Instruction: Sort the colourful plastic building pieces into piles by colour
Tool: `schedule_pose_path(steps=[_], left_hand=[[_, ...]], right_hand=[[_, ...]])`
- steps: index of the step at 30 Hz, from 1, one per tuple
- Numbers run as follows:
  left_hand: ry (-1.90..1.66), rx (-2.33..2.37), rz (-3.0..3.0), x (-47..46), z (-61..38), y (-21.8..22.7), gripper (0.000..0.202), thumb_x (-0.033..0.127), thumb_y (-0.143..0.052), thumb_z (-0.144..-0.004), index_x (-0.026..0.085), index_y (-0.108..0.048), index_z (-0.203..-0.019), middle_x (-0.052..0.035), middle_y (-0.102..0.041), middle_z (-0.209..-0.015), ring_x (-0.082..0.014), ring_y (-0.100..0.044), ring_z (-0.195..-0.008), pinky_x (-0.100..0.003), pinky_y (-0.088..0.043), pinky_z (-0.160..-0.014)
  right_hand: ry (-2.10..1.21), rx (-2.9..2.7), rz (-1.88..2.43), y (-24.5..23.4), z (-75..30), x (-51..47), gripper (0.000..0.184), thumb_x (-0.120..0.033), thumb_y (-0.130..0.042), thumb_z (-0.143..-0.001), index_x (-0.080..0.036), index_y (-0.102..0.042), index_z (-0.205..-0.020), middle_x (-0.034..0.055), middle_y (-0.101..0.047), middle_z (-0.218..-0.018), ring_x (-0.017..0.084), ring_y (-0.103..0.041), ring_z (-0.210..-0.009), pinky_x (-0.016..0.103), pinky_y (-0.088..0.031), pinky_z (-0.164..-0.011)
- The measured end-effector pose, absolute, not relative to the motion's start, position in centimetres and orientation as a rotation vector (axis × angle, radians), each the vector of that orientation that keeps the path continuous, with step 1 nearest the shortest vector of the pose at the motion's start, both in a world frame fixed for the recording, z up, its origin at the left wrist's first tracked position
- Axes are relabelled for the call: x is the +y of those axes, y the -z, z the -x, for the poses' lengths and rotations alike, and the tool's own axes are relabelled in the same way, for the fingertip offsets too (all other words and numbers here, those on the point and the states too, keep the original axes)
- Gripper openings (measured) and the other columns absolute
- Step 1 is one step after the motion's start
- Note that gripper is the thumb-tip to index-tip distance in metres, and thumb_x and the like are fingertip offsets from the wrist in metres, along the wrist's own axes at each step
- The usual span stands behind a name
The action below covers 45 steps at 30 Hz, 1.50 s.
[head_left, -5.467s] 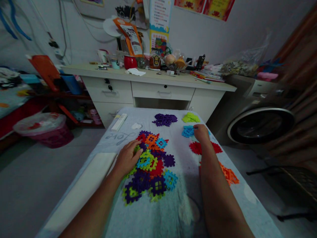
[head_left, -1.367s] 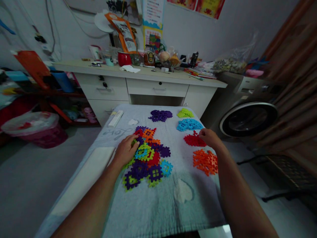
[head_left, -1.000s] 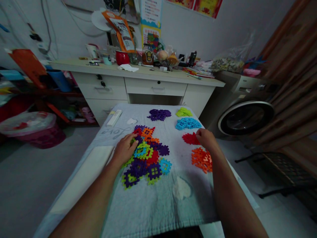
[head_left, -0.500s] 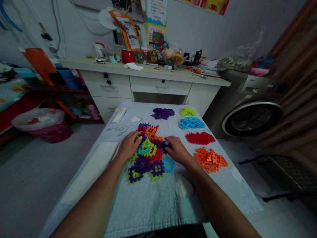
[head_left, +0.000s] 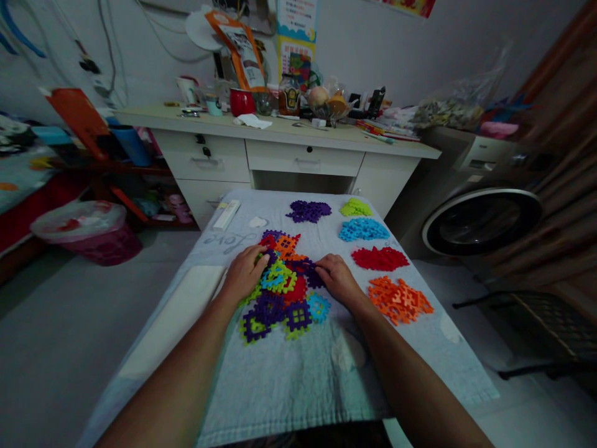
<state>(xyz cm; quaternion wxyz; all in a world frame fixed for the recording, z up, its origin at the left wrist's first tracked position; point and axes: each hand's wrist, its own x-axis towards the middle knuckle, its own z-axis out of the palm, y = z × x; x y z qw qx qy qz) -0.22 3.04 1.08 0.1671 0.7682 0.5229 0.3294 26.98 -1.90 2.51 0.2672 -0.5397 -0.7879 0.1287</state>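
A mixed heap of flat, notched interlocking plastic pieces (head_left: 296, 288) in purple, red, orange, green and blue lies mid-table. My left hand (head_left: 245, 272) rests along the heap's left side, fingers stretched over its edge and thumb apart. At the opposite side, my right hand (head_left: 336, 275) has its thumb and fingers closed on the edge of a purple piece (head_left: 314, 277). Single-colour piles lie farther out: purple (head_left: 308, 211) at the back, then lime green (head_left: 356, 207), blue (head_left: 362, 229), red (head_left: 380, 258) and orange (head_left: 400, 300) down the right.
A pale cloth (head_left: 289, 386) covers the table. On its left are a long white strip (head_left: 172, 317) and a small white box (head_left: 227, 215). Behind stands a cluttered white desk (head_left: 305, 155); a washing machine (head_left: 476, 199) is at right, a pink bin (head_left: 93, 236) at left.
My right hand's fingers have drawn in from a looser spread to a pinch at the purple piece. My left hand stays nearly still. The whole view has shifted slightly.
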Motion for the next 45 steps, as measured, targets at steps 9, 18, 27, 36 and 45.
schedule_pose_path(steps=[9,18,27,36,45], left_hand=[[-0.946,1.492,-2.206,3.2,0.3,-0.6,0.045,0.048,-0.037,-0.093,0.017,-0.062,-0.114,-0.0111,-0.063,-0.123,-0.0245,-0.056,-0.118,-0.042,-0.043,-0.105],[-0.947,1.52,-2.233,3.4,0.4,-0.2,0.045,0.047,-0.04,-0.093,0.016,-0.062,-0.117,-0.0123,-0.062,-0.126,-0.0258,-0.056,-0.119,-0.044,-0.043,-0.106],[-0.954,1.529,-2.217,3.1,0.3,-0.5,0.039,0.045,-0.042,-0.093,0.019,-0.062,-0.115,-0.0103,-0.063,-0.125,-0.0246,-0.057,-0.119,-0.042,-0.043,-0.105],[-0.954,1.529,-2.201,3.2,0.3,-0.5,0.037,0.044,-0.044,-0.092,0.02,-0.062,-0.114,-0.0101,-0.063,-0.125,-0.0255,-0.057,-0.117,-0.044,-0.044,-0.104],[-0.954,1.522,-2.209,3.1,0.3,-0.6,0.036,0.043,-0.045,-0.092,0.019,-0.062,-0.113,-0.0105,-0.063,-0.125,-0.0258,-0.057,-0.117,-0.044,-0.044,-0.104]], right_hand=[[-0.481,-1.866,1.415,-1.8,-27.4,-1.8,0.022,-0.02,-0.051,-0.09,-0.019,-0.073,-0.092,0.0038,-0.058,-0.078,0.016,-0.055,-0.079,0.029,-0.042,-0.076],[-0.741,-1.373,1.39,-2.8,-27.2,2.8,0.021,-0.035,-0.058,-0.074,-0.017,-0.067,-0.08,0.0009,-0.064,-0.072,0.015,-0.055,-0.066,0.026,-0.043,-0.064],[-0.509,-1.368,1.729,-1.5,-26.6,12.5,0.019,-0.022,-0.053,-0.073,-0.018,-0.07,-0.081,0.0015,-0.066,-0.072,0.015,-0.059,-0.069,0.025,-0.045,-0.066],[-0.25,-1.497,1.959,-0.9,-27.3,15.4,0.023,-0.014,-0.051,-0.08,-0.017,-0.074,-0.086,0.0107,-0.072,-0.09,0.02,-0.064,-0.087,0.028,-0.045,-0.081],[-0.096,-1.41,1.915,-0.4,-27.1,15.0,0.02,-0.013,-0.054,-0.077,-0.014,-0.071,-0.089,0.013,-0.068,-0.09,0.019,-0.061,-0.083,0.029,-0.045,-0.081]])
